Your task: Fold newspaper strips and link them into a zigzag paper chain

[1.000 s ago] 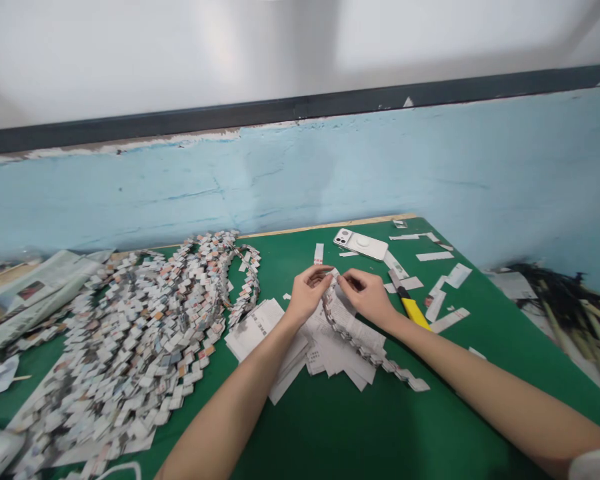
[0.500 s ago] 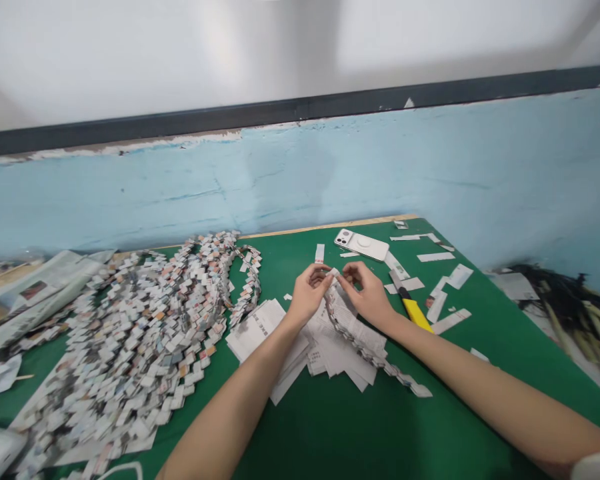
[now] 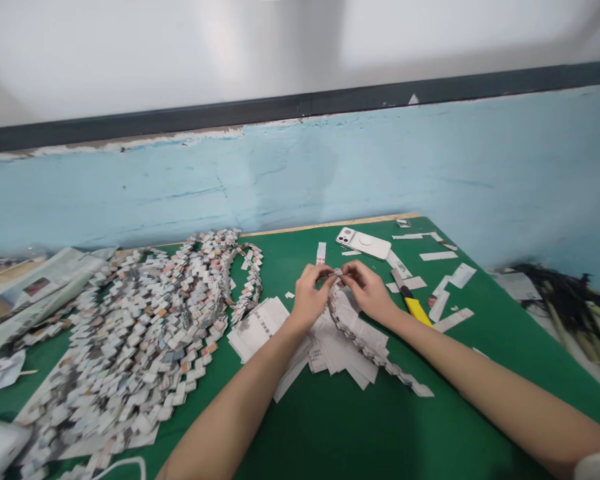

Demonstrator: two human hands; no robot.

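A folded paper chain hangs from my fingertips and trails down to the right across a stack of cut newsprint pieces. My left hand pinches the upper end of the chain from the left. From the other side my right hand grips the same end, fingers bent and closed. The fingertips of both hands nearly meet there, so the very last link is partly covered. More newsprint sheets lie beside my left forearm.
Left on the green table is a large heap of folded paper chains. Beyond my right hand lie a white phone, a yellow-handled utility knife and scattered paper strips. A blue wall rises behind the table.
My fingertips have shifted slightly at the chain's end, with the right hand's fingers drawn closer around it. The chain still trails over the newsprint.
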